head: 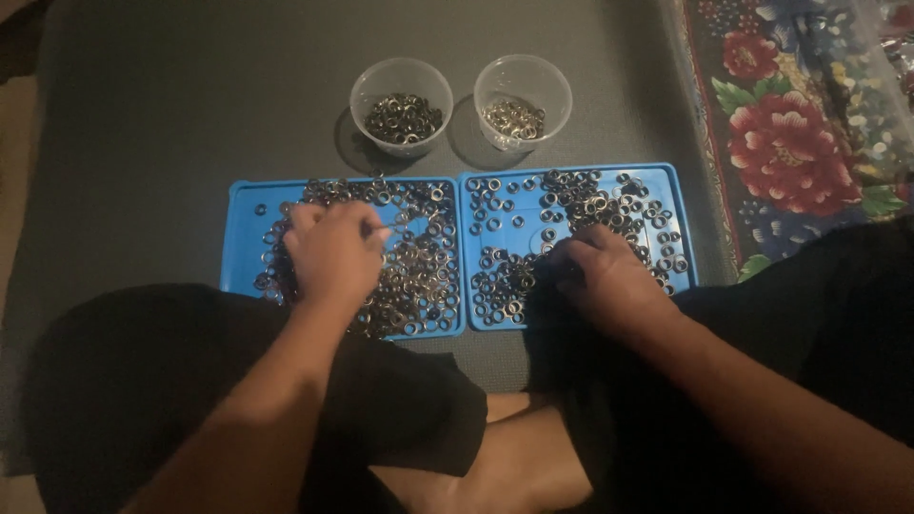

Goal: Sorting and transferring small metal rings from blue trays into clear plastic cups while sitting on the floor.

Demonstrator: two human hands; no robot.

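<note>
Two blue trays lie side by side on a dark mat. The left tray (246,205) is heaped with small metal rings (424,271). My left hand (333,255) rests on that heap, fingers curled, fingertips among the rings. The right tray (666,181) holds more scattered rings (590,200). My right hand (609,276) lies on its near part, fingers bent down onto the rings. What either hand pinches is hidden by the fingers.
Two clear plastic cups stand beyond the trays: the left cup (401,105) holds dark rings, the right cup (523,100) paler ones. A floral rug (790,143) borders the grey mat (171,114) on the right. My knees in black shorts flank the near edge.
</note>
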